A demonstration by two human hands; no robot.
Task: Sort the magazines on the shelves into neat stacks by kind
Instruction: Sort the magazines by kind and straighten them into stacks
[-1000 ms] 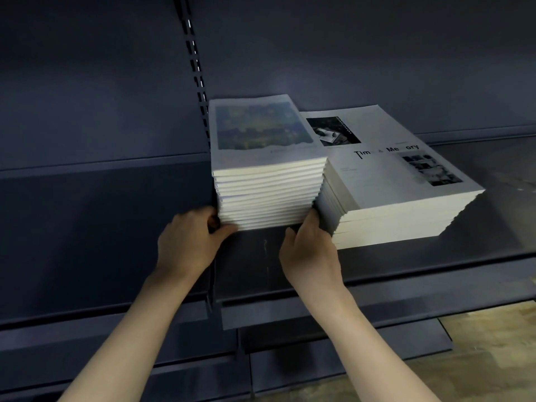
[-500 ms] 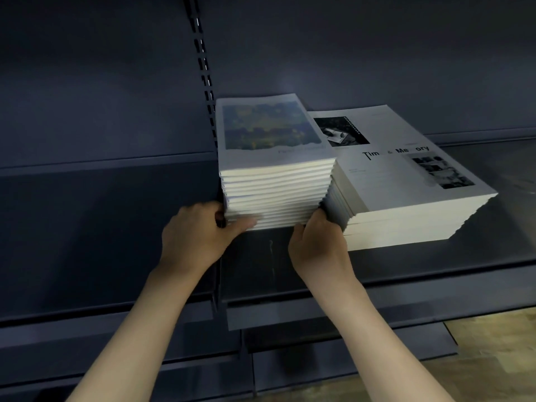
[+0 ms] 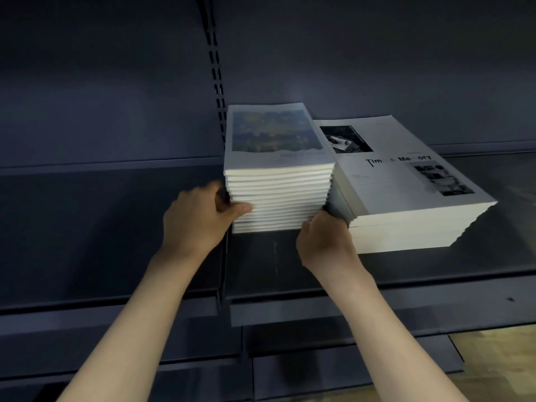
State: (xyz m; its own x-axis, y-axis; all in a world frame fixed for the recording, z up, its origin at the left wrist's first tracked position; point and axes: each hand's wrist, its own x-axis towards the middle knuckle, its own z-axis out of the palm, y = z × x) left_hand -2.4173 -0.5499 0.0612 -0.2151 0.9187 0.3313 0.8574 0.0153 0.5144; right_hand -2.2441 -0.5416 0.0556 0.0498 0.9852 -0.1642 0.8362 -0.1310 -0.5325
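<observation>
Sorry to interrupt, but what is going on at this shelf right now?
A person is tidying magazines on a dark shelf. The left hand and right hand grip the two sides of the painted-cover stack near its base. The black-and-white-cover stack sits right beside it, angled.

Fingers of both hands hidden behind the left magazine stack (image 3: 278,198), its cover title blurred

2 magazine stacks sit on the shelf (image 3: 290,265), touching: the taller stack (image 3: 278,195) left, the lower stack (image 3: 406,204) right. The left hand (image 3: 197,221) grips the taller stack's near-left corner; the right hand (image 3: 324,242) is at its near-right corner, between both stacks.
</observation>
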